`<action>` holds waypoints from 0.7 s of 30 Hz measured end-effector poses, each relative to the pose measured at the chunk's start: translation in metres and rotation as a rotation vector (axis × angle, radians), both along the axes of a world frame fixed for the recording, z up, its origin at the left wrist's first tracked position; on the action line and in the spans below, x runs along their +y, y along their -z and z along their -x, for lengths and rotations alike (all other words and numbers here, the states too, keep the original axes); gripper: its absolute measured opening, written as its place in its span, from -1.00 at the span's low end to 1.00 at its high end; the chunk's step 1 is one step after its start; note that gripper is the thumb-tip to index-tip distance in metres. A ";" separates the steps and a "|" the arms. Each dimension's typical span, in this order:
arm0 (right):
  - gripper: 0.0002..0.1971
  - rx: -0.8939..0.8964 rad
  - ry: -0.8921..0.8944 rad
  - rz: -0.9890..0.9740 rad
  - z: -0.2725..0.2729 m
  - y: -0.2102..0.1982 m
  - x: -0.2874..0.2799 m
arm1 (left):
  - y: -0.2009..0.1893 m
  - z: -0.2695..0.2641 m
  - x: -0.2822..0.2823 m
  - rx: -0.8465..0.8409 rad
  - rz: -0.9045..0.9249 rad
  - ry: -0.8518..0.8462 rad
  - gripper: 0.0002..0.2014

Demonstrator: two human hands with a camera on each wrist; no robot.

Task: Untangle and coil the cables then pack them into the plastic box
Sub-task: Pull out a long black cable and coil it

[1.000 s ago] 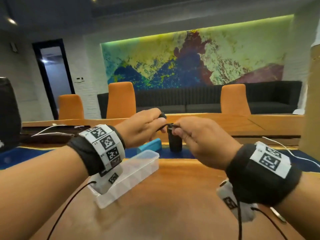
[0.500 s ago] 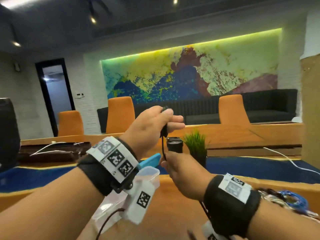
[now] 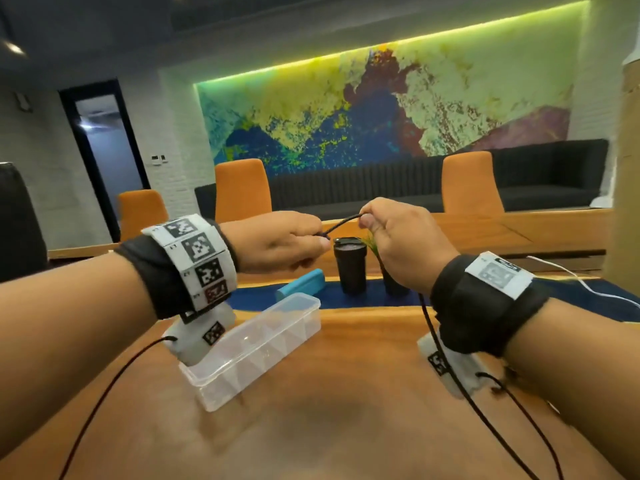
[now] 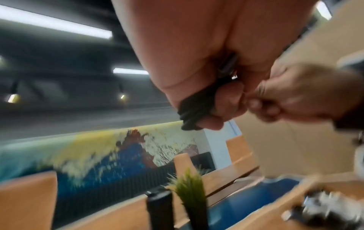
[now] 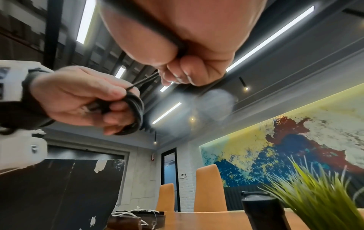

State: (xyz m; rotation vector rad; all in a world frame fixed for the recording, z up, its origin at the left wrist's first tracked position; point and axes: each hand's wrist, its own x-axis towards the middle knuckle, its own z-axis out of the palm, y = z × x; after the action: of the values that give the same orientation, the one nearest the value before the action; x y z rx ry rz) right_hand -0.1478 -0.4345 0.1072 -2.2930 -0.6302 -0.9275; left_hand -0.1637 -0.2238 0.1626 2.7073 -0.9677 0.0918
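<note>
A thin black cable (image 3: 341,222) runs taut between both hands, held up over the wooden table. My left hand (image 3: 284,242) grips several wound loops of the cable (image 5: 135,109), wrapped around its curled fingers (image 4: 226,99). My right hand (image 3: 391,233) pinches the free length of cable (image 5: 149,78), which then trails down past the right wrist (image 3: 427,317). The clear plastic box (image 3: 256,344) lies open on the table below my left wrist, with nothing visible in it.
A black tumbler (image 3: 350,265), a small potted green plant (image 3: 372,242) and a blue case (image 3: 301,287) stand just beyond the hands. A white cable (image 3: 588,289) lies at the right. Orange chairs and a dark sofa line the far side.
The right hand rose from below the left to level with it, drawing the cable out sideways. The left hand came down a little, and the head view tilted down toward the box.
</note>
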 end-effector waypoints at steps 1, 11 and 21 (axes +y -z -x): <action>-0.81 0.014 0.001 -0.024 -0.004 0.002 -0.001 | 0.001 0.004 -0.001 0.176 0.211 0.002 -0.68; -0.82 0.283 -0.142 0.088 0.013 0.039 0.040 | 0.003 0.000 -0.028 0.535 1.356 0.098 -0.71; -0.84 0.088 -0.051 0.115 0.015 0.000 0.005 | 0.015 -0.015 -0.012 -0.189 -0.030 -0.041 -0.68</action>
State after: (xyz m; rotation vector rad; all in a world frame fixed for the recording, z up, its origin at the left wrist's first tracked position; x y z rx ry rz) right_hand -0.1625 -0.4299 0.1074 -2.3930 -0.7166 -0.7800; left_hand -0.1488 -0.2360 0.1472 2.7852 -0.9711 0.3489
